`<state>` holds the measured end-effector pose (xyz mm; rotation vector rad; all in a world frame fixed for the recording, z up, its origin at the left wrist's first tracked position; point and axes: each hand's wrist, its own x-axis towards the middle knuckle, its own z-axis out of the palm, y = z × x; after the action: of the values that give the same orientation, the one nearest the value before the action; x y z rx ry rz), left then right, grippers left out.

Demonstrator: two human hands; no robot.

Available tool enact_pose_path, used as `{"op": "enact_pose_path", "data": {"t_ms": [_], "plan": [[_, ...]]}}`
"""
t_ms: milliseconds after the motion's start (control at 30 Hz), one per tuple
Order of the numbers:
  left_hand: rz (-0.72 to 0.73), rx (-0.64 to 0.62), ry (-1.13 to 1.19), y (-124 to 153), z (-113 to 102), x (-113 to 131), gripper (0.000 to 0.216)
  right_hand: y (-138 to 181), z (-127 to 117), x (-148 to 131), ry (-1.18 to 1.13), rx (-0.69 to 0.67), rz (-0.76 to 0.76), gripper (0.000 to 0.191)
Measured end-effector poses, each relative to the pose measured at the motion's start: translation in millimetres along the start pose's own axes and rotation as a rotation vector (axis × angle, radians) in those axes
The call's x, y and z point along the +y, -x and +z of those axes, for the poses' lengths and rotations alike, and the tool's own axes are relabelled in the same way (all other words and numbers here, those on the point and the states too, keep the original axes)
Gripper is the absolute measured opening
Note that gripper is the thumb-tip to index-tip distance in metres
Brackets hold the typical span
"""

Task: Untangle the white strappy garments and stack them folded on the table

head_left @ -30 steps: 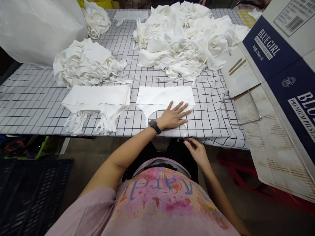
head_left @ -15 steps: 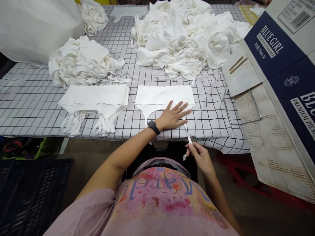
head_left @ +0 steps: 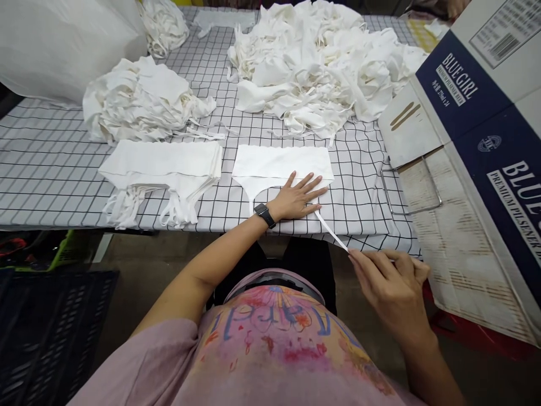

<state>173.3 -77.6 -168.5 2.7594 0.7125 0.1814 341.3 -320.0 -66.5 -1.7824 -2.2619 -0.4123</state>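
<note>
A white strapped garment, like a camisole top, (head_left: 279, 160) lies flat on the checked cloth in front of me. My left hand (head_left: 298, 197) rests on its lower right part, palm down with fingers spread. From under that hand a thin white strap (head_left: 332, 232) runs taut past the table edge. My right hand (head_left: 389, 282) pinches the strap's far end between thumb and fingers. To the left is a neat stack of the same white garments (head_left: 164, 158), their straps bunched at the near side.
Crumpled white garments form a large heap (head_left: 313, 67) at the back and a smaller heap (head_left: 139, 101) at left. A Blue Girl carton (head_left: 477, 141) leans at right, beside a bent metal wire frame (head_left: 384, 186). A white bag (head_left: 67, 51) stands back left; a dark crate (head_left: 51, 327) is below.
My right hand has moved right and outward with the strap, which is now drawn out longer and at a slant. My left hand has stayed on the garment.
</note>
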Motion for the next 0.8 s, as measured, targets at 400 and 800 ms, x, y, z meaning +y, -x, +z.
{"op": "enact_pose_path", "data": {"t_ms": [400, 800], "plan": [[-0.021, 0.005, 0.017, 1, -1, 3, 0.063, -38, -27, 9, -0.248, -0.241, -0.281, 0.024], [-0.089, 0.035, 0.077, 4, -8, 23, 0.055, -47, -10, 8, -0.587, -0.22, -0.144, 0.024]]}}
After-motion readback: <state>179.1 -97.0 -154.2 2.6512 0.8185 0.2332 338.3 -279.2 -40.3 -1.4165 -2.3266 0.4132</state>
